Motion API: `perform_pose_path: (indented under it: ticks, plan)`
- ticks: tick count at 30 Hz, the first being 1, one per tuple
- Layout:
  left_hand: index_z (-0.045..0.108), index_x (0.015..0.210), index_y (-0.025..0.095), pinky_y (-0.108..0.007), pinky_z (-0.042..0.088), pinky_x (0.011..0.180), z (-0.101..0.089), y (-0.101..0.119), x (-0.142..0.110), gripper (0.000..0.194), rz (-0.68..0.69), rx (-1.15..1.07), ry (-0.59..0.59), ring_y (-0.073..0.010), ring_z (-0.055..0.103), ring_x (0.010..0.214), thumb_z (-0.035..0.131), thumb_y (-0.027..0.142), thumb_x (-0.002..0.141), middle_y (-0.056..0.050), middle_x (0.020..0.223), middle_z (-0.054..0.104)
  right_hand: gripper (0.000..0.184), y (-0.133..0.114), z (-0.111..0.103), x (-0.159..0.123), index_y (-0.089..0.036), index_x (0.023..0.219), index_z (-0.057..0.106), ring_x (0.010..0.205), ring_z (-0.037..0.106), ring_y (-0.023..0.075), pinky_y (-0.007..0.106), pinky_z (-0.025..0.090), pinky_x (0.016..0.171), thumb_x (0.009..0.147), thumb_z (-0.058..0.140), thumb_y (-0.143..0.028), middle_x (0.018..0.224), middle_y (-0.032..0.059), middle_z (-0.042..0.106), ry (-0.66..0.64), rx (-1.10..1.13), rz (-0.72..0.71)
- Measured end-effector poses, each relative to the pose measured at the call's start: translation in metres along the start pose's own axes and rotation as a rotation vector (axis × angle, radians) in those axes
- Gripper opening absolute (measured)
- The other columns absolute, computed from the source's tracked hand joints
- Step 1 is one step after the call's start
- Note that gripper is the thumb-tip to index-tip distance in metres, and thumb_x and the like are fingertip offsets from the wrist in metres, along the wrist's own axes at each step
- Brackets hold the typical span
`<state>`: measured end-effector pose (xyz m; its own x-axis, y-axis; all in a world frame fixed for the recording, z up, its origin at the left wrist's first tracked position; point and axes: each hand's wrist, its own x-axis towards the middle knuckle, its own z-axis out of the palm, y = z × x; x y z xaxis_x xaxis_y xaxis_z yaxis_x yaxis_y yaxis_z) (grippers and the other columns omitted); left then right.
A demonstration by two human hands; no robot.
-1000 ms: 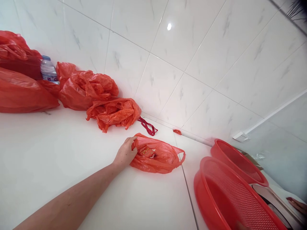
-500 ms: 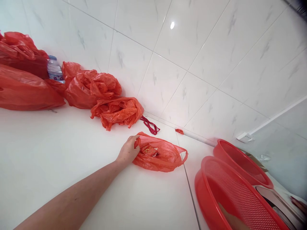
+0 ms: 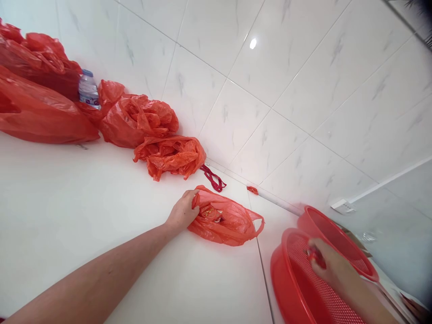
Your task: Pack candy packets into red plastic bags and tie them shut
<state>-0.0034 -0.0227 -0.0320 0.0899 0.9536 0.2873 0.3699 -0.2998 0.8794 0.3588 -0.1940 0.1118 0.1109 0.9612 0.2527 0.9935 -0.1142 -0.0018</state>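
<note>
Head view: white counter (image 3: pixel 168 279) beneath left grip (image 3: pixel 182 210). Heaped red bags (image 3: pixel 118 119) beyond left grip, off to left. Red mesh basket (image 3: pixel 281 279) under right grip (image 3: pixel 324 260). Open red bag (image 3: pixel 236 225) just right of left grip, clamped there by near end. Red-and-gold items (image 3: pixel 211 213) inside, near left grip. Small red item (image 3: pixel 316 256), blurred, clamped in right grip.
</note>
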Motion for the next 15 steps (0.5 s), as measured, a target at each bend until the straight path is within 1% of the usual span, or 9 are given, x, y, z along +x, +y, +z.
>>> perform_pose_path:
  ticks: [2, 4, 5, 7, 9, 11, 12, 13, 15]
  plan:
    - [0.047, 0.124, 0.027, -0.032, 0.046, 0.088, 0.000, 0.002, 0.000, 0.054, 0.006, 0.003, 0.010, -0.0209, 0.056, 0.107, 0.048, 0.012, 0.072, -0.004, 0.130, 0.050, 0.019, -0.030, -0.014, 0.026, -0.027, 0.093, 0.048, 0.075, 0.063, 0.0200, 0.030, 0.051, 0.058, 0.076, 0.048, -0.035, 0.089, 0.0025, 0.063, -0.029, 0.000, 0.038]
    - [0.046, 0.125, 0.027, -0.033, 0.044, 0.092, -0.001, 0.005, 0.000, 0.055, 0.022, 0.009, 0.011, -0.0215, 0.054, 0.111, 0.048, 0.012, 0.073, -0.004, 0.131, 0.049, 0.021, -0.072, -0.017, 0.049, -0.028, 0.100, 0.045, 0.085, 0.062, 0.0185, 0.029, 0.050, 0.065, 0.079, 0.046, -0.031, 0.098, 0.0022, 0.062, -0.009, 0.101, -0.019]
    - [0.046, 0.126, 0.027, -0.034, 0.043, 0.094, -0.002, 0.006, 0.000, 0.055, 0.033, 0.010, 0.009, -0.0215, 0.053, 0.112, 0.048, 0.012, 0.073, -0.004, 0.132, 0.048, 0.021, -0.094, -0.015, 0.059, -0.028, 0.101, 0.045, 0.087, 0.061, 0.0175, 0.028, 0.049, 0.068, 0.080, 0.045, -0.029, 0.100, 0.0019, 0.062, -0.020, 0.156, -0.073]
    - [0.044, 0.126, 0.026, -0.034, 0.042, 0.096, -0.004, 0.008, 0.000, 0.054, 0.057, 0.013, 0.004, -0.0212, 0.052, 0.114, 0.048, 0.013, 0.074, -0.004, 0.132, 0.048, 0.025, -0.133, -0.005, 0.076, -0.027, 0.104, 0.045, 0.081, 0.061, 0.0165, 0.028, 0.047, 0.068, 0.079, 0.044, -0.025, 0.097, 0.0019, 0.061, -0.085, 0.169, -0.179]
    - [0.044, 0.127, 0.026, -0.034, 0.042, 0.098, -0.005, 0.009, 0.001, 0.054, 0.078, 0.018, 0.016, -0.0210, 0.051, 0.116, 0.047, 0.014, 0.075, -0.004, 0.133, 0.047, 0.030, -0.159, 0.007, 0.088, -0.026, 0.105, 0.047, 0.075, 0.059, 0.0156, 0.027, 0.045, 0.064, 0.076, 0.048, -0.023, 0.093, 0.0013, 0.061, -0.194, 0.154, -0.227]
    - [0.042, 0.128, 0.025, -0.034, 0.041, 0.099, -0.006, 0.009, 0.002, 0.054, 0.099, 0.024, 0.033, -0.0208, 0.049, 0.118, 0.047, 0.013, 0.075, -0.004, 0.134, 0.046, 0.038, -0.170, 0.014, 0.093, -0.028, 0.111, 0.048, 0.076, 0.059, 0.0163, 0.027, 0.045, 0.061, 0.073, 0.055, -0.028, 0.099, 0.0020, 0.060, -0.311, 0.148, -0.218]
    - [0.042, 0.128, 0.024, -0.034, 0.041, 0.099, -0.007, 0.008, 0.002, 0.055, 0.109, 0.026, 0.039, -0.0209, 0.048, 0.120, 0.047, 0.013, 0.075, -0.005, 0.135, 0.045, 0.042, -0.172, 0.016, 0.093, -0.030, 0.114, 0.048, 0.081, 0.060, 0.0176, 0.027, 0.045, 0.062, 0.073, 0.057, -0.032, 0.106, 0.0026, 0.059, -0.338, 0.155, -0.194]
    - [0.042, 0.128, 0.024, -0.033, 0.041, 0.100, -0.007, 0.007, 0.003, 0.055, 0.119, 0.027, 0.040, -0.0208, 0.048, 0.120, 0.047, 0.013, 0.075, -0.005, 0.135, 0.045, 0.045, -0.171, 0.017, 0.092, -0.032, 0.117, 0.048, 0.088, 0.060, 0.0194, 0.028, 0.046, 0.065, 0.074, 0.058, -0.037, 0.113, 0.0032, 0.057, -0.329, 0.164, -0.158]
    - [0.043, 0.128, 0.023, -0.033, 0.041, 0.100, -0.007, 0.006, 0.004, 0.055, 0.137, 0.026, 0.034, -0.0207, 0.048, 0.120, 0.047, 0.011, 0.075, -0.005, 0.135, 0.045, 0.046, -0.166, 0.017, 0.085, -0.032, 0.121, 0.046, 0.106, 0.055, 0.0231, 0.034, 0.047, 0.078, 0.077, 0.054, -0.044, 0.125, 0.0044, 0.050, -0.193, 0.185, -0.071]
